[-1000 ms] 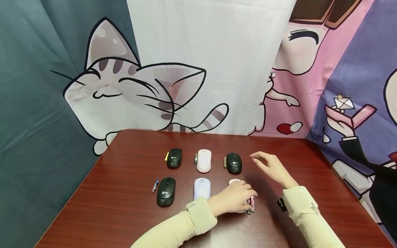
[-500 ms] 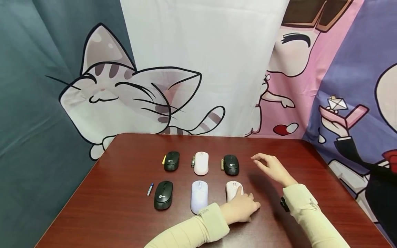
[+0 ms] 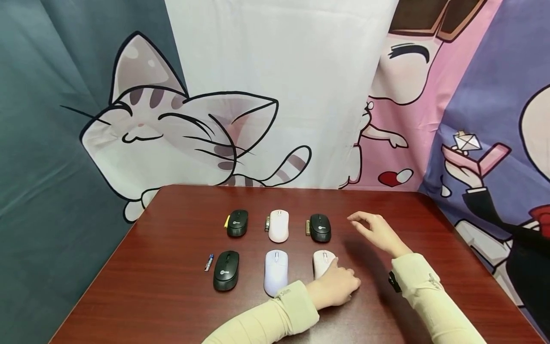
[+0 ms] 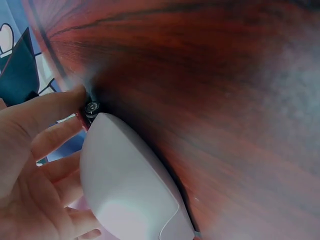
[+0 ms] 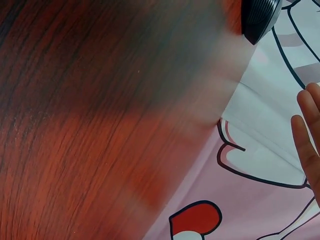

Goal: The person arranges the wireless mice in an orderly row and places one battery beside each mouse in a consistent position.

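My left hand (image 3: 336,285) reaches over the right side of a white computer mouse (image 3: 323,262) in the near row. In the left wrist view, its thumb and fingers (image 4: 60,105) pinch a battery (image 4: 92,108) at the end of that mouse; the battery's round end and a bit of red casing show. From the head view the hand hides the battery. My right hand (image 3: 378,232) hovers with relaxed fingers to the right of a black mouse (image 3: 320,228) in the far row, holding nothing. A pale lilac mouse (image 3: 276,272) lies left of the white one.
A larger black mouse (image 3: 226,271) has a blue-and-silver battery (image 3: 209,263) at its left. In the far row sit another black mouse (image 3: 237,223) with a yellow item and a white mouse (image 3: 279,226) with a battery beside it. Printed curtains (image 3: 275,57) hang behind the table (image 3: 150,286).
My left hand has shifted slightly right and down, uncovering more of the white mouse and covering the red batteries beside it. My right hand stays about where it was. The head view has tilted slightly.
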Available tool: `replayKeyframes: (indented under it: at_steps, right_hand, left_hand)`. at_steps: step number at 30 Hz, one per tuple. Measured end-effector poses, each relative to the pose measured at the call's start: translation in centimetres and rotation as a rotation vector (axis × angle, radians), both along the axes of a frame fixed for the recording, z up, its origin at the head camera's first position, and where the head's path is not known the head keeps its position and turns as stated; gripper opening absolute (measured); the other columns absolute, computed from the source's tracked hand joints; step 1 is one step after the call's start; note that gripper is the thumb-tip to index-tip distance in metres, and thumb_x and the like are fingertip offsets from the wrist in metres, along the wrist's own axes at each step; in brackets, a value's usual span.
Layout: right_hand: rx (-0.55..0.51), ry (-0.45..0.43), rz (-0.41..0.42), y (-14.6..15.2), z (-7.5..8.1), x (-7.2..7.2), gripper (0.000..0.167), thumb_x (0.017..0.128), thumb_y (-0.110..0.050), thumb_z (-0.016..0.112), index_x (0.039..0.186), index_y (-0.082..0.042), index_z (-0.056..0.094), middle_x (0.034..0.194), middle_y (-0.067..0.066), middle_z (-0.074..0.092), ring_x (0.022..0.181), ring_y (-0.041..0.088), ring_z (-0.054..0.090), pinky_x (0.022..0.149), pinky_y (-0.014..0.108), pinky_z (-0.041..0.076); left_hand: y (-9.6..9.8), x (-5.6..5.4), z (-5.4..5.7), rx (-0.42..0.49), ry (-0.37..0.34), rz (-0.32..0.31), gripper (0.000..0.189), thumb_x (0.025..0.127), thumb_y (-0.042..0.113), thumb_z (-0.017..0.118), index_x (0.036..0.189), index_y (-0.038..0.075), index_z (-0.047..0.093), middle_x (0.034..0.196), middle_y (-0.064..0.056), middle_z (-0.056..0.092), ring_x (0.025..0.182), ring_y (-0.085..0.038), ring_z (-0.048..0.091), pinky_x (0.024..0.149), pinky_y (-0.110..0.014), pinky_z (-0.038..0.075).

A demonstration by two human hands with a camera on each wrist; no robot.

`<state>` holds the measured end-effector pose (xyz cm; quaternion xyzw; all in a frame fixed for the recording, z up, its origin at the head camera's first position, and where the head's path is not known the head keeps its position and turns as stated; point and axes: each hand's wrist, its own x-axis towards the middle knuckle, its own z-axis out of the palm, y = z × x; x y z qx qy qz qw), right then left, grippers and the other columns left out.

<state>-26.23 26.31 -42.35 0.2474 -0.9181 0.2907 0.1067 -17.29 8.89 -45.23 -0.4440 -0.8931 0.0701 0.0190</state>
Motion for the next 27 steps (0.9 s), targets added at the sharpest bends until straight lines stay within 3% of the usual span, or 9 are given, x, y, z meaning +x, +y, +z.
replayKeyframes:
  at_steps: [6, 21, 27]
  right_hand:
    - [0.001, 0.008, 0.014, -0.1, -0.1, -0.1, 0.015, 0.09, -0.009, 0.06, 0.104, -0.008, 0.067, 0.098, 0.004, 0.07, 0.091, 0.016, 0.063, 0.082, 0.047, 0.05]
    - [-0.001, 0.012, 0.008, -0.7, -0.4, -0.4, 0.015, 0.089, -0.007, 0.061, 0.102, -0.008, 0.068, 0.098, 0.006, 0.071, 0.091, 0.018, 0.064, 0.079, 0.043, 0.05]
    - [0.007, 0.002, 0.015, -1.2, -0.3, -0.2, 0.016, 0.089, -0.007, 0.06, 0.103, -0.008, 0.067, 0.101, 0.01, 0.07, 0.091, 0.017, 0.063, 0.079, 0.038, 0.05]
  left_hand:
    - [-0.3, -0.1, 0.2, 0.066, 0.027, -0.036, 0.009, 0.077, 0.038, 0.073, 0.08, 0.031, 0.068, 0.084, 0.013, 0.06, 0.083, -0.003, 0.061, 0.1, -0.035, 0.042]
    - [-3.8, -0.1, 3.0, 0.177, 0.005, -0.052, 0.019, 0.081, 0.034, 0.069, 0.096, 0.023, 0.071, 0.095, 0.009, 0.064, 0.092, -0.005, 0.062, 0.099, -0.031, 0.043]
    - [-5.4, -0.4, 2.9, 0.229, 0.004, -0.047, 0.021, 0.079, 0.029, 0.07, 0.099, 0.021, 0.072, 0.098, 0.007, 0.065, 0.09, -0.005, 0.062, 0.087, -0.022, 0.047]
